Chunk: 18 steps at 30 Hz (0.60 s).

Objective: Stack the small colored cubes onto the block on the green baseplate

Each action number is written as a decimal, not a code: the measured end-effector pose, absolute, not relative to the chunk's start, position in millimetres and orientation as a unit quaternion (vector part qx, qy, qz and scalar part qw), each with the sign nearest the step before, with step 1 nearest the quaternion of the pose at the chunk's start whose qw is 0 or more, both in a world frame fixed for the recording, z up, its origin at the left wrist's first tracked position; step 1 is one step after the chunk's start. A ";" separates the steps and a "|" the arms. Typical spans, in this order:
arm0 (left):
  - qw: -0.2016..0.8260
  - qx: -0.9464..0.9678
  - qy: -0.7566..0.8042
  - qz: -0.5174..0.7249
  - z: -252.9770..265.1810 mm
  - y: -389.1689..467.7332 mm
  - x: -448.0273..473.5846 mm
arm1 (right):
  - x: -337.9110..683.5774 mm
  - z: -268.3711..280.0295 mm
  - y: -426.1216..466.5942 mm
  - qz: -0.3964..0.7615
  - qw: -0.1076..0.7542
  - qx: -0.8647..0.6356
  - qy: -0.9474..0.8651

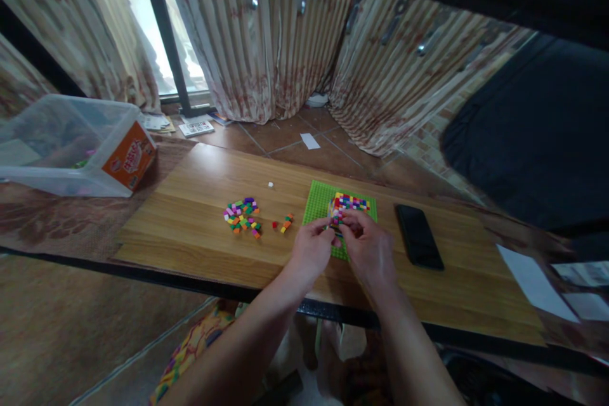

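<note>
On the wooden board lies a green studded baseplate [315, 198] bearing a low structure of multicoloured toy bricks [349, 202]. My left hand [314, 242] is at the structure's near left side, its fingers closed and their tips against the bricks. From the right, my right hand [366, 240] meets it there, with thumb and fingers pinched together at the front of the structure. Whatever sits between the fingertips is too small and too covered to make out. The hands hide the near part of the baseplate and structure.
Loose toy bricks [242, 219] lie in a pile on the left, with a short row of orange and yellow bricks [287, 223], a red brick [275, 225] and a white brick [271, 184] apart. A black phone [419, 236] lies right; a clear plastic bin [61, 185] stands far left.
</note>
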<state>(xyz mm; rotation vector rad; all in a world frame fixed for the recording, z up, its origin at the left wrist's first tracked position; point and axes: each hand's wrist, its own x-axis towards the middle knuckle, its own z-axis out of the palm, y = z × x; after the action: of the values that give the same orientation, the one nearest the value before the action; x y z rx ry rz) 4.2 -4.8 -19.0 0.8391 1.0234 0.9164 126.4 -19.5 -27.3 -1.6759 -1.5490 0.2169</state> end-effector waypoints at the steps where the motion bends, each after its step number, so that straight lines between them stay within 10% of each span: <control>1: 0.688 0.383 0.458 0.412 -20.9 -4.3 5.0 | 126.2 -27.4 -20.1 0.089 0.414 -0.666 -0.614; 18: 0.677 0.399 0.460 0.414 -24.8 -4.2 8.2 | 122.1 -25.6 -19.9 0.142 0.456 -0.680 -0.556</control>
<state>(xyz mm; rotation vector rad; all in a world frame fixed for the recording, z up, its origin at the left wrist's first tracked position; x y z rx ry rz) 8.2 -4.2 -24.8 0.8958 1.0330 0.9302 122.1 -19.9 -25.6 -1.6779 -1.3710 0.3509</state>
